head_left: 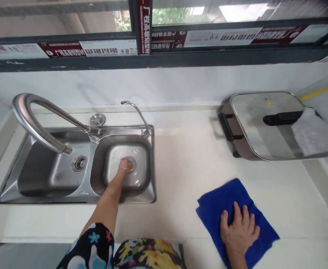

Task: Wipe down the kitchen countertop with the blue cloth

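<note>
My left hand (124, 164) reaches down into the right basin of the steel double sink (152, 164). Its fingers are closed over the round drain (131, 163) at the basin's bottom; what they grip, if anything, is hidden. A thin bracelet sits on that wrist. My right hand (239, 228) lies flat with fingers spread on a folded blue cloth (222, 203) on the white counter near its front edge.
A big curved tap (37, 123) arches over the left basin, and a thin small tap (137, 112) stands behind the right one. An electric pan with a steel lid (265, 123) sits at the back right. A window runs above the counter's back wall.
</note>
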Tool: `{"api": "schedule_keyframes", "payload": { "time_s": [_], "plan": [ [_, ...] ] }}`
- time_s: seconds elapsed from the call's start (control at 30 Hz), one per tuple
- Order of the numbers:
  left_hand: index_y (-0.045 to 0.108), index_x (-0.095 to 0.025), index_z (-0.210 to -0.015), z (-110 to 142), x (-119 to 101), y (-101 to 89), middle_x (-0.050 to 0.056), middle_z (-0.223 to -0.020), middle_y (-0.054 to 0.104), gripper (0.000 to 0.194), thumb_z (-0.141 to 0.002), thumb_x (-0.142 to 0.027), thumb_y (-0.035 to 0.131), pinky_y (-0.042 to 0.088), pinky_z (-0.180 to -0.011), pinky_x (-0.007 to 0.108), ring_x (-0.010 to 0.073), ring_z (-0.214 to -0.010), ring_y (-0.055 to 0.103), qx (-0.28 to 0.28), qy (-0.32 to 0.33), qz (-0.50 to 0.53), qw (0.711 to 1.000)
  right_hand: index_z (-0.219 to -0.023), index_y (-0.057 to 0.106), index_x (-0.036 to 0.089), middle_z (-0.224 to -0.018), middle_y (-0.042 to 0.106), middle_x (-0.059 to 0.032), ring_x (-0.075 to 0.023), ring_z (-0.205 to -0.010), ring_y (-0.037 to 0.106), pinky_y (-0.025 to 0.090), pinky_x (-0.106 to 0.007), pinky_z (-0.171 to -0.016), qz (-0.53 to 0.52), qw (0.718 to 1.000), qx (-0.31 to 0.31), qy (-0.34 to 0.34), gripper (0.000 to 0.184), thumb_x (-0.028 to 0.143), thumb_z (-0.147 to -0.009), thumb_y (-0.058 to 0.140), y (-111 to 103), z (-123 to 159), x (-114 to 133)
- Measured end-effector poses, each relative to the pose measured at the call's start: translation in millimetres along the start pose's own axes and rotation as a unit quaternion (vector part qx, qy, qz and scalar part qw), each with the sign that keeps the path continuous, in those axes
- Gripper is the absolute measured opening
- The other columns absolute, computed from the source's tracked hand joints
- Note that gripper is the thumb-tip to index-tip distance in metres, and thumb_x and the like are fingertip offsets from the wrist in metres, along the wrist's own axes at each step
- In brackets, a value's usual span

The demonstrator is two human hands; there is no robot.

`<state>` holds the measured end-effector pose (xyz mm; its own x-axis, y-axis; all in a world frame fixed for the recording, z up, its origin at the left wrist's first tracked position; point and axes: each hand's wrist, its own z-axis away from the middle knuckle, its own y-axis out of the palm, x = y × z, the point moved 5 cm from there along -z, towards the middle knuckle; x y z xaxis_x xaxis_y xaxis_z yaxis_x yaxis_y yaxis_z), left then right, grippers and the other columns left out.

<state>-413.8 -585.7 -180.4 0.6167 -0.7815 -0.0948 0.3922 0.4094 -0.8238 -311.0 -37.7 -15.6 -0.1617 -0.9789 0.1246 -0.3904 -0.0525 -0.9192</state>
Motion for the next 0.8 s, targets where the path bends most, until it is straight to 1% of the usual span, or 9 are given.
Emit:
{"api": "schedule_keyframes", "payload": {
  "time_s": [0.07,0.2,0.37,0.43,0.5,0.57,0.63,0.7,0.8],
  "plan": [
    [0.058,-0.017,-0.126,2,1,-0.9,0.010,-0.127,0.060,0.040,-0.093,-0.039,0.063,0.055,-0.090,0.043,0.0218,-0.106,0.063,-0.008,0.008,0.002,1.000,-0.148,0.046,0.024,-0.150,0.048,-0.0156,-0.0421,-0.139,0.042,0.032,-0.068,-0.109,0.002,1.000,-0.005,-0.007,0.058,0.041,-0.093,0.049,0,0,0],
    [0.059,-0.016,-0.122,10,7,-2.9,0.013,-0.129,0.058,0.039,-0.087,-0.033,0.068,0.052,-0.091,0.036,0.0232,-0.107,0.064,-0.022,0.043,0.004,0.999,-0.148,0.046,0.024,-0.149,0.050,-0.0155,-0.0419,-0.138,0.043,0.032,-0.068,-0.109,0.003,1.000,-0.012,-0.007,0.058,0.040,-0.092,0.051,-1,-1,1],
    [0.060,-0.016,-0.121,28,12,-8.4,0.010,-0.126,0.061,0.036,-0.092,-0.037,0.064,0.054,-0.091,0.043,0.0218,-0.106,0.062,-0.003,0.128,0.002,0.992,-0.148,0.046,0.025,-0.149,0.050,-0.0166,-0.0426,-0.139,0.042,0.032,-0.069,-0.109,-0.005,1.000,-0.008,0.002,0.058,0.041,-0.092,0.050,-3,-1,2],
    [0.062,-0.016,-0.117,37,10,-13.4,0.008,-0.120,0.064,0.033,-0.093,-0.039,0.063,0.056,-0.088,0.042,0.0200,-0.102,0.063,0.010,0.168,0.006,0.986,-0.148,0.045,0.025,-0.149,0.050,-0.0170,-0.0430,-0.138,0.042,0.032,-0.071,-0.108,-0.009,1.000,-0.008,0.004,0.058,0.040,-0.092,0.050,-3,0,3],
    [0.064,-0.016,-0.111,43,6,-23.4,0.007,-0.112,0.065,0.029,-0.093,-0.039,0.063,0.056,-0.085,0.039,0.0180,-0.096,0.064,0.007,0.197,0.014,0.980,-0.148,0.045,0.025,-0.149,0.049,-0.0171,-0.0428,-0.139,0.042,0.032,-0.070,-0.108,-0.010,1.000,-0.013,0.001,0.058,0.041,-0.092,0.050,-3,0,3],
    [0.066,-0.016,-0.102,46,1,-40.6,0.006,-0.106,0.066,0.022,-0.088,-0.033,0.068,0.055,-0.083,0.035,0.0161,-0.090,0.063,-0.018,0.214,0.028,0.976,-0.148,0.045,0.024,-0.149,0.049,-0.0170,-0.0423,-0.139,0.042,0.032,-0.069,-0.109,-0.009,1.000,-0.020,-0.007,0.058,0.041,-0.092,0.050,-2,0,3],
    [0.066,-0.017,-0.094,46,-6,-66.1,0.006,-0.102,0.065,0.019,-0.079,-0.025,0.074,0.054,-0.081,0.032,0.0152,-0.084,0.062,-0.061,0.222,0.046,0.972,-0.148,0.046,0.024,-0.149,0.050,-0.0166,-0.0421,-0.139,0.043,0.032,-0.068,-0.109,-0.009,0.999,-0.028,-0.012,0.058,0.042,-0.092,0.050,-2,0,3],
    [0.066,-0.019,-0.092,42,-13,-98.4,0.005,-0.100,0.063,0.020,-0.073,-0.022,0.074,0.053,-0.081,0.030,0.0158,-0.083,0.061,-0.113,0.226,0.066,0.965,-0.147,0.046,0.025,-0.149,0.050,-0.0163,-0.0424,-0.138,0.044,0.033,-0.068,-0.108,-0.010,0.999,-0.037,-0.013,0.058,0.043,-0.092,0.050,-1,0,3],
    [0.064,-0.021,-0.094,29,-28,-152.4,0.005,-0.100,0.061,0.020,-0.076,-0.027,0.069,0.052,-0.087,0.032,0.0190,-0.091,0.061,-0.191,0.227,0.094,0.950,-0.148,0.046,0.025,-0.149,0.050,-0.0160,-0.0425,-0.137,0.045,0.032,-0.068,-0.108,-0.012,0.999,-0.042,-0.005,0.058,0.042,-0.092,0.049,-1,0,4]
  ]
}}
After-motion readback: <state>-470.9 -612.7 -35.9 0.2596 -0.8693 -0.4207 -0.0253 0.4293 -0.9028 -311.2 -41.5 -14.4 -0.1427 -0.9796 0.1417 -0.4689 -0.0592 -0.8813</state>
